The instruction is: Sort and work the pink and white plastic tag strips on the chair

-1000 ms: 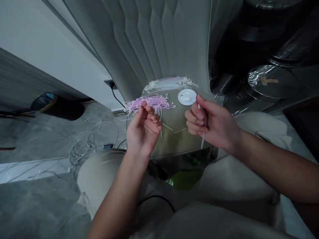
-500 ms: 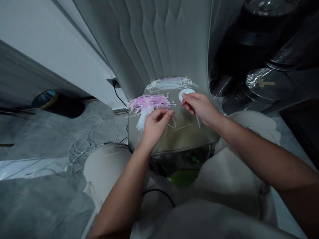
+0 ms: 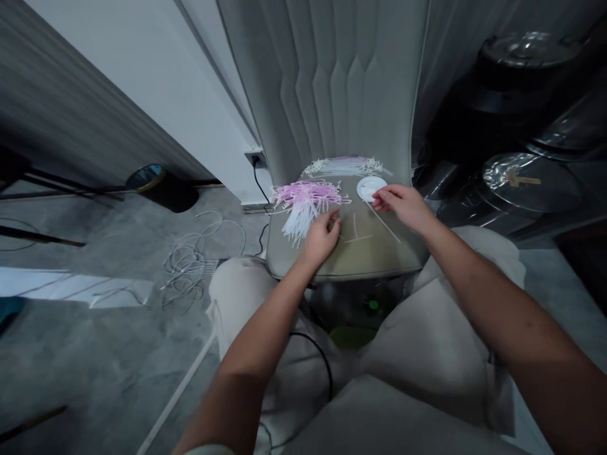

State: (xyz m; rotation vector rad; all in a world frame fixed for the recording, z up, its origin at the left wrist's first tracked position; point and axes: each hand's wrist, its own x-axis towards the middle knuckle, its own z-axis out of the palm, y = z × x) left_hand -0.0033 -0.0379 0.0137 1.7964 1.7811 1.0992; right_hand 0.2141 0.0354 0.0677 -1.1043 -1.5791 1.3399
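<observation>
- The pink plastic strips [image 3: 308,191] lie in a tangled pile on the left side of the chair seat [image 3: 379,262], thin, with small pale knobs at their tips.
- A fan of whitish strips [image 3: 298,221] spreads from that pile toward the near left; a second bundle [image 3: 348,166], pale with some lilac, lies across the far part of the seat.
- The left hand [image 3: 325,235] is beside the fan, fingers loosely curled; whether its grip grasps anything I cannot tell.
- The right hand [image 3: 401,203] has its fingertips at the near right rim of a round white dish [image 3: 367,187]; whether its grip is released or pinching something cannot be told.
- A long pale strip [image 3: 385,225] slants from the dish toward the near right.
- Between the hands is a gap, with two thin strips [image 3: 355,225] on the upholstery.
- The padded backrest [image 3: 348,82] bounds the far side; the person's knees flank the near edge.
- A tan cross-shaped mark [image 3: 521,181] shows on a shiny container [image 3: 545,205] at right, too small to read.
</observation>
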